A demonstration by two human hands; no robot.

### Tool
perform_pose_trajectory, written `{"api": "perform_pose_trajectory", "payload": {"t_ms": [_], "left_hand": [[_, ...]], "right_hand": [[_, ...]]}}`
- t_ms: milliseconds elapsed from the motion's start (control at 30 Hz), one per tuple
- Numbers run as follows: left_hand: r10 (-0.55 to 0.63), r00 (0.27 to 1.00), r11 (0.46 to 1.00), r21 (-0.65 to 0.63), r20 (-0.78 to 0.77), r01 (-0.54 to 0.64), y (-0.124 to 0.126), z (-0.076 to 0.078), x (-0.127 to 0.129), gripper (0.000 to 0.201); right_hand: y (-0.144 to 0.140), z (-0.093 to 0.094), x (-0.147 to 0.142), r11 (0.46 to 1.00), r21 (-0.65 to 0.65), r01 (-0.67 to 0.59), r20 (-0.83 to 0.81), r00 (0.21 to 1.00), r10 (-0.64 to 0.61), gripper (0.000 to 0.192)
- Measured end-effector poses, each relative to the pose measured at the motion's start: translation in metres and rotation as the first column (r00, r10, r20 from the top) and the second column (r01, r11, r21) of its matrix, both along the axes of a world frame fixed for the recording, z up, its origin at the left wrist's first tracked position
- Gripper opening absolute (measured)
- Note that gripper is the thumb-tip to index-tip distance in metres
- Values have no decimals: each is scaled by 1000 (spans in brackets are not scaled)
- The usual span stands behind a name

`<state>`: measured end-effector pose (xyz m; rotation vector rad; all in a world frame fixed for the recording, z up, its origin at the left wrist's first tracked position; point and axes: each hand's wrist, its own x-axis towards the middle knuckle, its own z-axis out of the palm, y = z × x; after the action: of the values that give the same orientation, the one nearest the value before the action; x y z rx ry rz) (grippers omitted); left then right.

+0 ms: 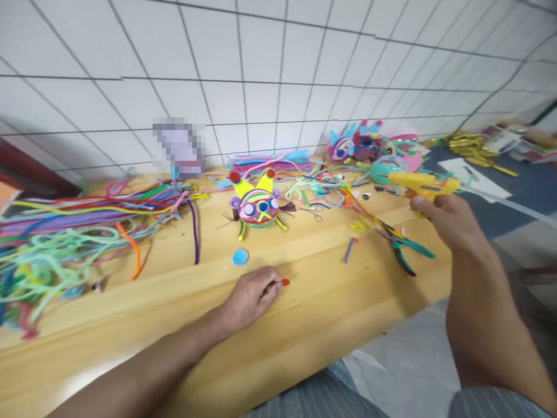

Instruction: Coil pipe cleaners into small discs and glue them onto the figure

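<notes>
Glue gun (429,183) filled the right hand (455,217), whose fingers curled round the handle, apparently to keep the nozzle up off the desk (313,325). The left hand's (250,297) fingers pinched a small red piece (285,282) by one side, perhaps so the rest showed; whether it touched the desk could not be told. Beyond sat a decorated figure (261,212), likely set back from the hands, with pliers (411,252) lying rightward.

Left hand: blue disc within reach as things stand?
Likely yes: the blue disc lies close to the left hand, nothing visible between them, though the fingers seem to pinch a small red piece.
</notes>
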<state>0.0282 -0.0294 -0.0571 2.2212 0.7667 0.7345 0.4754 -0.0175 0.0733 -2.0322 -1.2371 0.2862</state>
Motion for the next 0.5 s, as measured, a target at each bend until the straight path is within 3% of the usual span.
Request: {"api": "perform_pose_trajectory", "payload": {"t_ms": [167,300,500], "left_hand": [[-10,1000,1000,5,28,9,1,0,1,19],[-5,1000,1000,-7,30,5,1,2,0,20],[13,999,999,-37,40,-11,0,3,0,18]], "right_hand": [[21,2,-49,969,94,-229,-74,969,236,23],[36,0,-74,948,58,-314,-107,942,319,29],[53,2,-104,909,113,-401,-174,893,416,31]]}}
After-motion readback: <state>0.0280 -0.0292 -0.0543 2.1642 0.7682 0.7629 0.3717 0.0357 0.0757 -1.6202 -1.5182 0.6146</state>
